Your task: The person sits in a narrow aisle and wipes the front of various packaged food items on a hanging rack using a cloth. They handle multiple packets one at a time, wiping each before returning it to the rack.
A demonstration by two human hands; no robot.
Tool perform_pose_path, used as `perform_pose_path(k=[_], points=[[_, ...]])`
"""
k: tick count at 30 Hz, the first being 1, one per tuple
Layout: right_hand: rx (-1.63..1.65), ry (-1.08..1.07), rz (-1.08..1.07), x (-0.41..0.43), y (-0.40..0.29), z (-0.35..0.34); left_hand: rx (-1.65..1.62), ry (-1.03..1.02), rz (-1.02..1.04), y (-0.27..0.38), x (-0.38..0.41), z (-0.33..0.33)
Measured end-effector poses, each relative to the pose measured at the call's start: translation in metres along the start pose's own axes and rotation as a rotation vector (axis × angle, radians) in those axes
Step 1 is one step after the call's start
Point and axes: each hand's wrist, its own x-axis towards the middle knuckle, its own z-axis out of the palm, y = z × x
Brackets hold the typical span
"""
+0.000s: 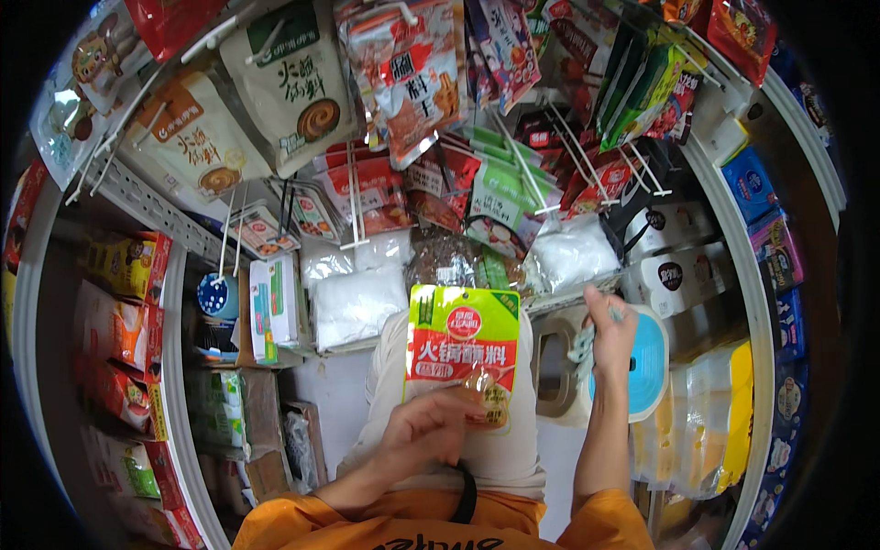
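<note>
A green and red hotpot dipping sauce pouch (462, 350) lies over my lap, its printed front facing up. My left hand (440, 423) is at the pouch's lower edge, fingers curled over its lower part; whether it grips the pouch is unclear. On the right, my right hand (612, 330) is closed on a crumpled pale green cloth (583, 350). That hand is above a beige plastic container with a blue lid (645, 364).
Hanging pouches (405, 75) and white metal hooks (526, 161) stick out ahead. Clear bags with white contents (361, 302) lie on the low shelf. Packed shelves stand left and right, with boxes (258, 412) at left and yellow packs (715, 419) at right.
</note>
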Motion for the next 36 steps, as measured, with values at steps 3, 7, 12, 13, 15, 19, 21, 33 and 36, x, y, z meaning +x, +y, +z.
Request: perform_pose_path(k=[3, 7, 12, 13, 15, 19, 21, 33, 36], points=[[0.047, -0.060, -0.278, 0.050, -0.038, 0.024, 0.189, 0.326, -0.084, -0.019, 0.009, -0.013], [0.222, -0.196, -0.430, 0.123, -0.086, 0.068, 0.512, 0.394, 0.096, -0.039, 0.019, -0.029], [-0.252, -0.067, -0.602, 0.195, -0.122, 0.108, 0.995, 0.191, 0.371, 0.023, 0.078, -0.002], [-0.245, -0.089, -0.566, 0.204, -0.126, 0.117, 1.075, 0.138, 0.447, 0.033, 0.090, -0.001], [-0.184, -0.205, -0.563, 0.216, -0.131, 0.132, 1.168, 0.099, 0.642, 0.062, 0.121, 0.007], [-0.068, -0.314, -0.542, 0.216, -0.136, 0.160, 1.367, 0.052, 0.911, 0.114, 0.197, 0.008], [0.082, -0.428, -0.567, 0.230, -0.128, 0.168, 1.430, 0.085, 0.917, 0.128, 0.238, 0.009], [-0.548, -0.333, -0.580, 0.229, -0.157, 0.156, 1.132, 0.369, 0.422, 0.161, 0.374, -0.011], [-0.549, -0.026, -0.674, 0.223, -0.187, 0.143, 1.191, 0.443, 0.430, 0.158, 0.369, -0.001]])
